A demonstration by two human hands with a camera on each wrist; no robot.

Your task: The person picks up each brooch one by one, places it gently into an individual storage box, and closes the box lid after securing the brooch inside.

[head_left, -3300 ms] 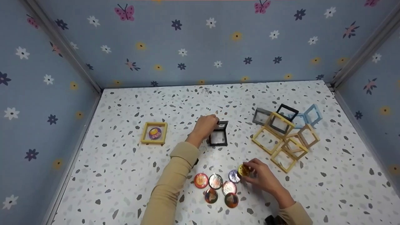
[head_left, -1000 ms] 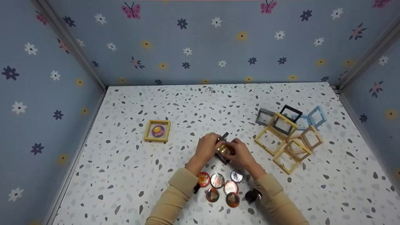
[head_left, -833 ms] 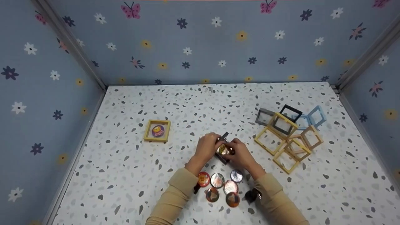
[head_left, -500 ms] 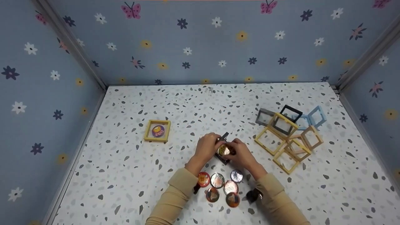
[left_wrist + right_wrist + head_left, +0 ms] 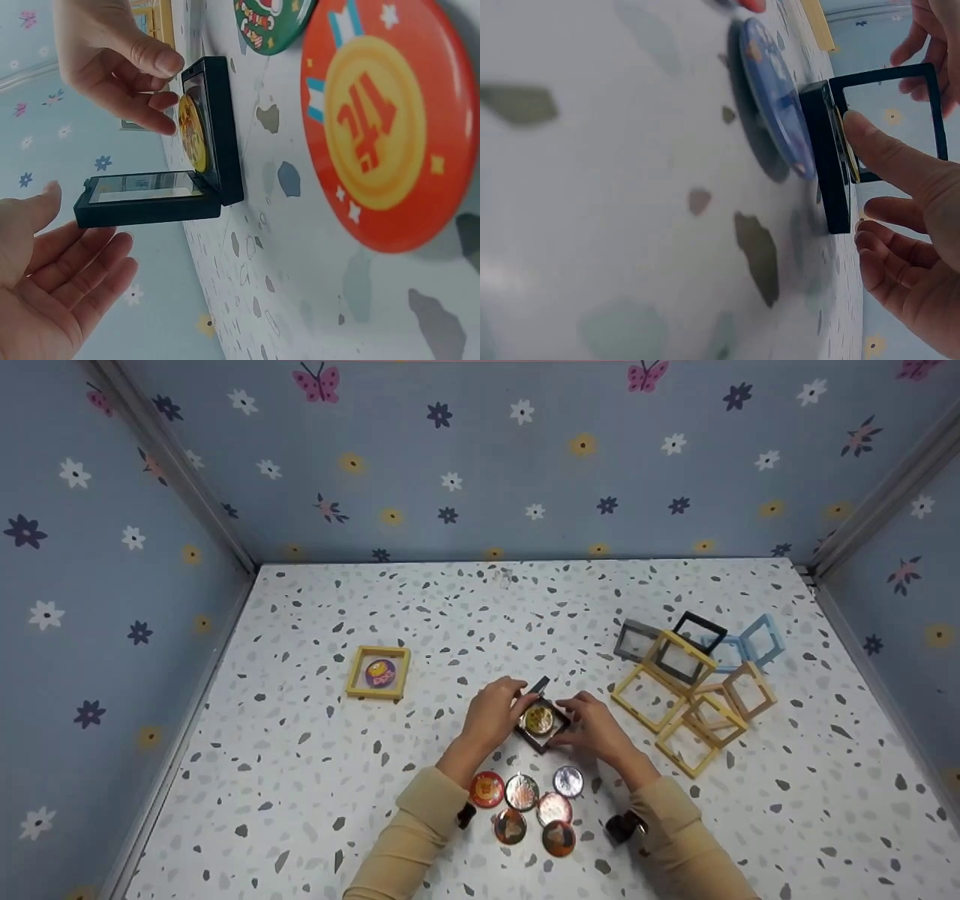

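Observation:
A small black hinged display frame (image 5: pixel 541 741) stands unfolded on the table, its lid (image 5: pixel 142 199) raised. Inside its lower half lies a round gold pin badge (image 5: pixel 538 720). My left hand (image 5: pixel 491 712) is at the lid side, fingers loosely extended behind the lid (image 5: pixel 937 112). My right hand (image 5: pixel 600 727) is at the opposite corner, thumb (image 5: pixel 889 150) over the frame edge beside the badge, other fingers relaxed outside the frame. Nearer me lie several round badges, among them a red one (image 5: pixel 487 790) and a blue-violet one (image 5: pixel 568 781).
A yellow frame (image 5: pixel 352 675) holding a purple badge (image 5: pixel 380 673) lies to the left. To the right is a cluster of unfolded frames: yellow (image 5: pixel 645 701), grey (image 5: pixel 634 639), black (image 5: pixel 701 624), blue (image 5: pixel 763 641) and tan (image 5: pixel 750 690). Flowered panels (image 5: pixel 487 472) enclose the speckled table.
The right hand carried the gold badge from the pile to the black frame and let it go inside. The frame was turned and drawn nearer. Just now the right hand shifted slightly right, off the badge.

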